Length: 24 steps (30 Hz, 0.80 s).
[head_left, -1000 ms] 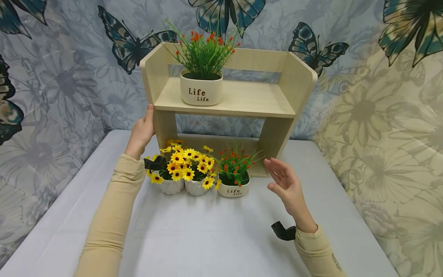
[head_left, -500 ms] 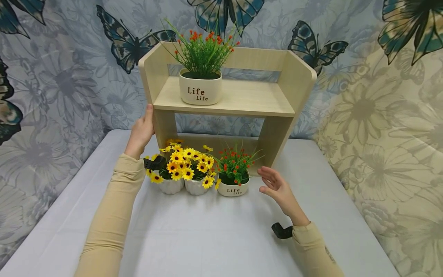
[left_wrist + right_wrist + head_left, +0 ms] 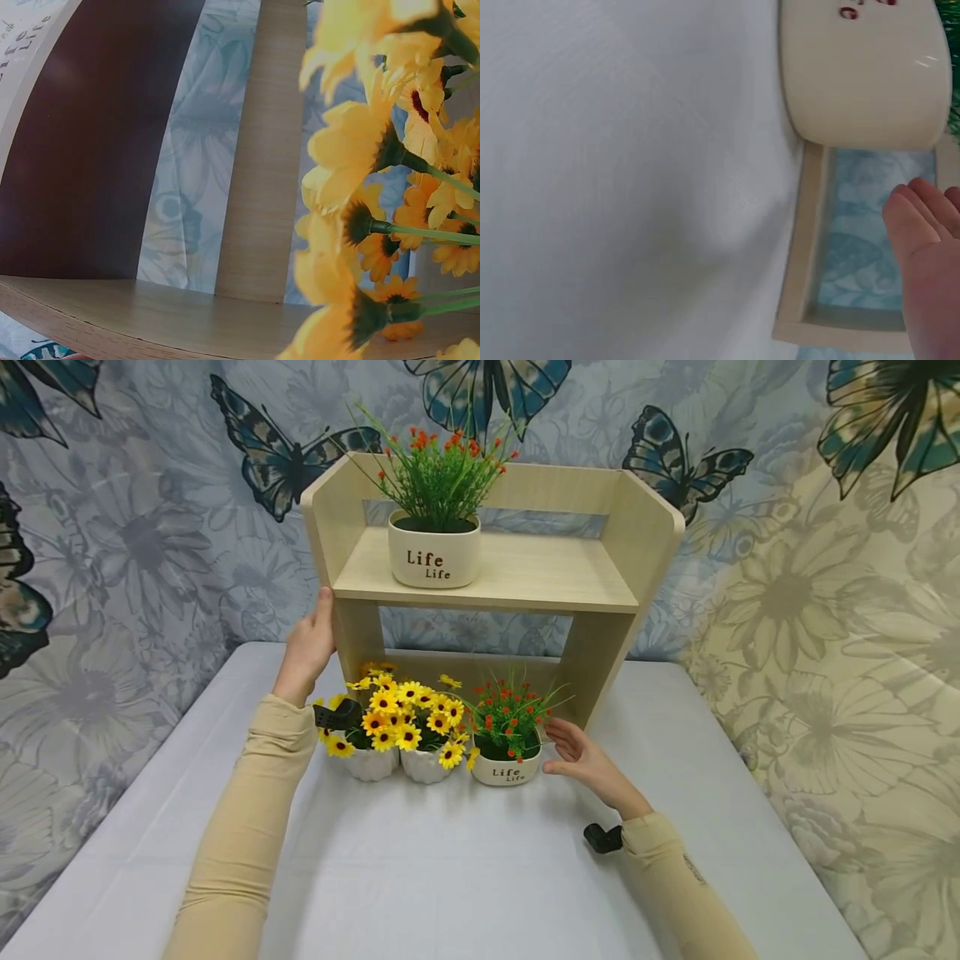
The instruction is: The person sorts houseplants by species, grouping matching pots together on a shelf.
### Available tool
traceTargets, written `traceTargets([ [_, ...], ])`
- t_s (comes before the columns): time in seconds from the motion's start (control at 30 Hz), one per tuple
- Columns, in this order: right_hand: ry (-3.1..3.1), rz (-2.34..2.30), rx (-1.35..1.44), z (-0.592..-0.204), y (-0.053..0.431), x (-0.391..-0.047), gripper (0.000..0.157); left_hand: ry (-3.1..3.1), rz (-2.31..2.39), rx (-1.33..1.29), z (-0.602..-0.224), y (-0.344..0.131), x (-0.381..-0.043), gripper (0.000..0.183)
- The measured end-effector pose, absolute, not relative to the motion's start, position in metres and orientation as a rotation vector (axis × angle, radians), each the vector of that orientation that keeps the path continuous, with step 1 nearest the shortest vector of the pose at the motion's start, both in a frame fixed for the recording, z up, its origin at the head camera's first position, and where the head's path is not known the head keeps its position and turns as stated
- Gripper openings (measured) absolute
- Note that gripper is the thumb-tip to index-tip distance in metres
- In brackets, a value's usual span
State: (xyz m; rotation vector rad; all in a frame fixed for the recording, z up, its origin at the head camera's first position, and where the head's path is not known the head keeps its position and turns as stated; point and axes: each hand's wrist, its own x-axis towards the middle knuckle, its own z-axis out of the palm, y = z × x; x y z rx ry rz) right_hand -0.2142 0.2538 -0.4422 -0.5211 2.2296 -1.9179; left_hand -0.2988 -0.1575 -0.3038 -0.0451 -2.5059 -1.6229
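My left hand (image 3: 306,647) lies against the outer left side of a pale wooden two-tier shelf (image 3: 487,602), one straight finger showing along its front edge. My right hand (image 3: 588,768) is just right of a white oval pot of red-flowered grass (image 3: 506,768) standing on the table, fingers extended and thumb apart. The right wrist view shows that pot (image 3: 866,75) at the top and the hand (image 3: 934,255) below it, with a gap between. A larger pot of red-flowered grass (image 3: 435,552) stands on the upper board.
Two white pots of yellow daisies (image 3: 371,764) (image 3: 426,767) stand left of the small pot, before the shelf's lower tier. A white cloth covers the table (image 3: 450,877). A butterfly-patterned backdrop (image 3: 787,568) rises behind the shelf.
My right hand has moved left and slightly down, from beside the shelf's lower right to right next to the small pot. The left hand and the shelf stay in place.
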Motion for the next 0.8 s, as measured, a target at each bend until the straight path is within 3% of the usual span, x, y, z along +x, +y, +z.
traceTargets([
  [0.4, 2.228, -1.832, -0.426, -0.456, 0.239, -0.228, 0.098, -2.508, -1.611, -0.027, -0.305, -0.158, -0.298, 0.092],
  [0.8, 2.300, -1.733, -0.330, -0.461, 0.224, -0.238, 0.101, -2.505, -1.608, -0.024, -0.306, -0.159, -0.298, 0.092],
])
